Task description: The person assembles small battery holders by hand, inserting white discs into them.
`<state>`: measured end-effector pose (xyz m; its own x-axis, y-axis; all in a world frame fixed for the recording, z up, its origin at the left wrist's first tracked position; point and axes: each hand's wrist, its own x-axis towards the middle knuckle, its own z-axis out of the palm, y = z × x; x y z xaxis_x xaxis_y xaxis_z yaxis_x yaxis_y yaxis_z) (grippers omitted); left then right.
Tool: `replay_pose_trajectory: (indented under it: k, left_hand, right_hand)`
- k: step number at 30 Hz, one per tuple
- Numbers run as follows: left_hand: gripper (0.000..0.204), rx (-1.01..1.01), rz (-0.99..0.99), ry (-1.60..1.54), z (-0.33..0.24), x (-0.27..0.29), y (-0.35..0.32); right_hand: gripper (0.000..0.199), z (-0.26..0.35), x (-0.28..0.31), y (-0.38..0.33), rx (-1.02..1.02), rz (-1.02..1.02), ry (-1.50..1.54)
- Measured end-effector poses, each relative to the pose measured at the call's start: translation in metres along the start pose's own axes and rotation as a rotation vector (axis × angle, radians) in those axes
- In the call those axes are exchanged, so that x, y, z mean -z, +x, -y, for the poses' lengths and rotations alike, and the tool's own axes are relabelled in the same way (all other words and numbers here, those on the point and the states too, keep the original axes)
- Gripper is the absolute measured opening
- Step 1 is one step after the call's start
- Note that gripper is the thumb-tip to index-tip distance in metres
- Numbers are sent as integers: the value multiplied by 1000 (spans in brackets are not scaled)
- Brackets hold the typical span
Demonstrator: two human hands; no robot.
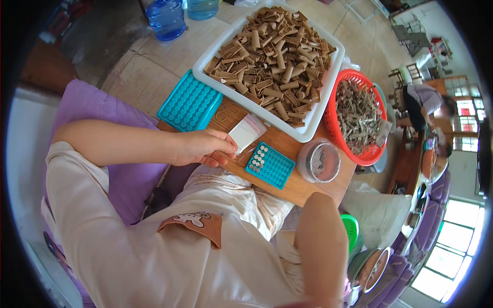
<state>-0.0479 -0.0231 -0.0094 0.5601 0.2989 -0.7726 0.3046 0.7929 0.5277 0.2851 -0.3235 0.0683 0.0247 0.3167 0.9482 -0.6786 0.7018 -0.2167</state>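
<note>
Closest to me is the sitter's pale shirt (118, 231), its brown pocket (195, 235) bearing a white cartoon animal; a few dark marks by the figure are too small to read. The right arm (322, 241) is bent up beside the body, and I can't see its hand, so I can't tell whether it holds anything.

The left hand (203, 149) reaches over the near edge of the wooden table (334, 187), fingers loosely curled, thumb and fingertips close together at a white packet (244, 134). I can't tell whether they grip it. The packet has a clear, pink-tinged end; any print there is too fine to read.

Just right of it lies the small tray (277, 168), turquoise, with pale discs standing in its left end, a few of them greyer. A clear tub (306, 164) stands right of that. Left of the packet are a thin ring (221, 116) and the big tray (187, 105), also turquoise.

Beyond sits the white bin (336, 56), heaped with curved brown pieces, and right of it a red basket (334, 123) of greyish scraps. Farther back, blue jugs (167, 23) stand on the floor, and at far right another person (421, 100) bends over a table.
</note>
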Motion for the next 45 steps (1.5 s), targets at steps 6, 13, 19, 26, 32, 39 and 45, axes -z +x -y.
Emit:
replay_pose_trajectory:
  k: [6, 13, 19, 26, 32, 39, 45]
  left_hand:
    - [23, -67, 95, 155, -13, -6, 22]
    - [23, -190, 76, 402, -13, -11, 42]
    - [20, -602, 69, 737, -14, -14, 47]
    - [15, -659, -44, 796, -39, -25, 55]
    - [15, -665, -51, 715, -56, -43, 54]
    - [17, -632, 6, 709, -52, -58, 50]
    - [17, -615, 24, 729, -53, -58, 49]
  right_hand:
    - [17, -111, 5, 31, -100, 198, -72]
    - [17, -198, 44, 34, -41, 290, -138]
    - [18, -189, 59, 23, -5, 330, -246]
    - [19, -138, 95, -13, 47, 323, -381]
    - [19, -55, 87, -88, 98, 315, -562]
    - [16, -201, 66, -40, -63, 424, -1052]
    - [14, -170, 250, -64, -727, 229, -1811]
